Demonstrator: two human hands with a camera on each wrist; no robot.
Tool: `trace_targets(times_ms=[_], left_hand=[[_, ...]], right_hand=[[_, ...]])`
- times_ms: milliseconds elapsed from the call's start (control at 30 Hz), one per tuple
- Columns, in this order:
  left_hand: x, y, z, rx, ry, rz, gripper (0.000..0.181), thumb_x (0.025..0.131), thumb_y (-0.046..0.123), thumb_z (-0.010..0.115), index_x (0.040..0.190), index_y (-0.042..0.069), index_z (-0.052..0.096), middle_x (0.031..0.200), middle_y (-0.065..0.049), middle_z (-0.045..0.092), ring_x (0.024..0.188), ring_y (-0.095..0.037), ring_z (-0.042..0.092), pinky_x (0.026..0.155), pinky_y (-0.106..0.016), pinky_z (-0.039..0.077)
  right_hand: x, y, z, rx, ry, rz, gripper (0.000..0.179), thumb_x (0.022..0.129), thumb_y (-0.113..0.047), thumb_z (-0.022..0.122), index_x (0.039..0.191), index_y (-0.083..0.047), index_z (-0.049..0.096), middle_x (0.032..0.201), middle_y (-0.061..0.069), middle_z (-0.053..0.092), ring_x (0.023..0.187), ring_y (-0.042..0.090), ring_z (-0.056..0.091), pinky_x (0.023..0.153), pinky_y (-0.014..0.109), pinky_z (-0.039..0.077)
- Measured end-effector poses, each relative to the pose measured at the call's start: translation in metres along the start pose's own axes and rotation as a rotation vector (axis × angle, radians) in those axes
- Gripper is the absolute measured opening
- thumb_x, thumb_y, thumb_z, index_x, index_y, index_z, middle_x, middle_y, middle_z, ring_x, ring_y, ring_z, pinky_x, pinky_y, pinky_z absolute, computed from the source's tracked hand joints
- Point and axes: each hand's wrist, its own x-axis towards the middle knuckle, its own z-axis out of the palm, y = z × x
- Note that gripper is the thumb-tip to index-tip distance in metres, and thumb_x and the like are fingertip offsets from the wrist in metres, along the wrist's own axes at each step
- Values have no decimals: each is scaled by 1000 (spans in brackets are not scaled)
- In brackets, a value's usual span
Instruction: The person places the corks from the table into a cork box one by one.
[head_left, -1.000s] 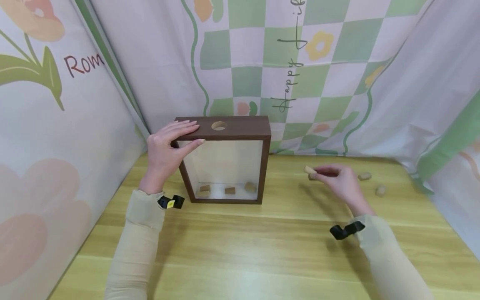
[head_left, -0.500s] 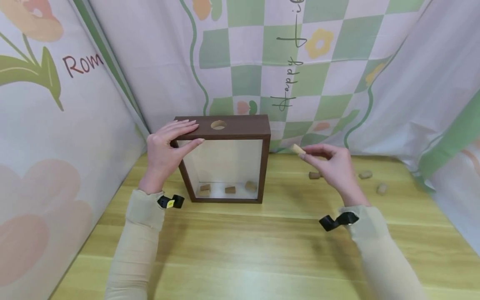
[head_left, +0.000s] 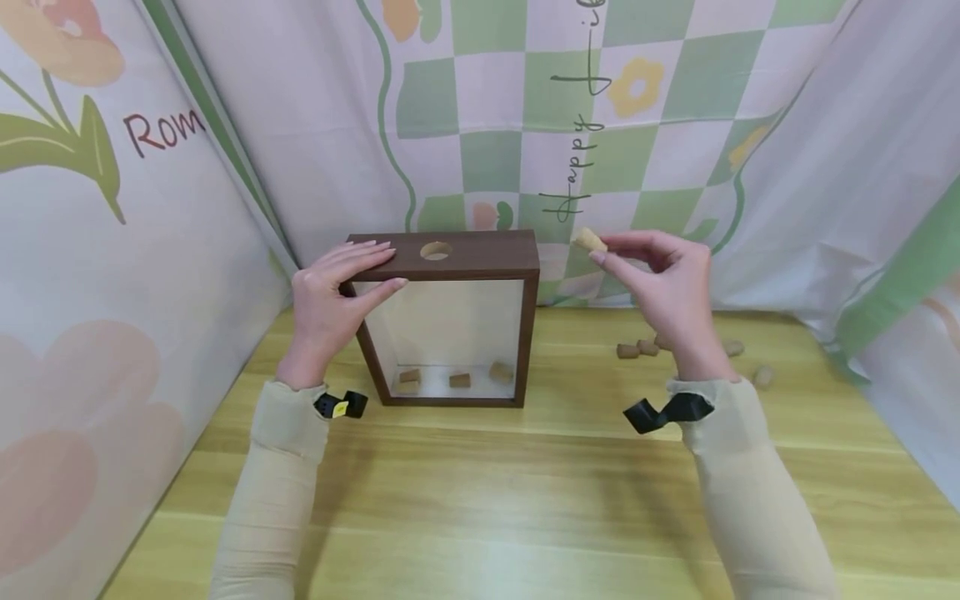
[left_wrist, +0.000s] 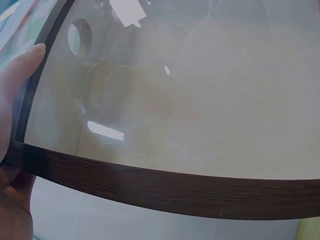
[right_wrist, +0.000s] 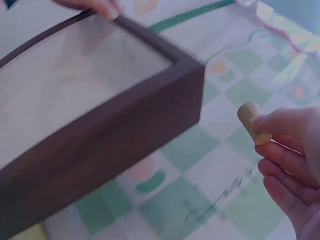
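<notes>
A person pinches a cork (head_left: 590, 240) beside a dark wooden box (head_left: 487, 258).
The right hand (head_left: 671, 279) holds it between thumb and fingertips, above the desk (head_left: 480, 492), near the box's upper right corner; the left hand (head_left: 330, 292) lies spread over the upper left corner. The box stands upright, a round hole (head_left: 436, 251) on top, four corks inside.

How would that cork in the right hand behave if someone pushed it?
Judging by its rounded side, the cork would probably roll. Its speckled, grainy surface suggests something light for its size and not very slippery.
</notes>
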Motion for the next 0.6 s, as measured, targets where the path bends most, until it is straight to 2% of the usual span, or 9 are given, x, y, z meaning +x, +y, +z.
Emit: trace_targets(times_ms=[267, 400, 600], left_hand=[[-1, -1, 0, 4, 2, -4, 41, 76, 17, 93, 114, 11, 80, 115, -3, 74, 113, -23, 68, 108, -37, 45], [-1, 0, 0, 2, 1, -6, 41, 76, 17, 93, 114, 10, 80, 115, -3, 74, 113, -23, 68, 108, -37, 45], [0, 1, 0, 2, 0, -9, 41, 76, 18, 93, 114, 10, 80, 115, -3, 74, 113, -23, 68, 109, -37, 45]], right_hand=[[14, -36, 15, 89, -13, -95, 24, 84, -9, 86, 106, 0, 79, 102, 7, 77, 92, 19, 71, 84, 24, 55], [18, -47, 25, 118, -40, -111, 22, 84, -8, 86, 104, -1, 80, 101, 7, 77, 91, 20, 71, 86, 25, 55], [23, -54, 47, 89, -143, -139, 20, 86, -9, 85, 104, -3, 81, 98, 5, 77, 91, 20, 71, 87, 27, 55]])
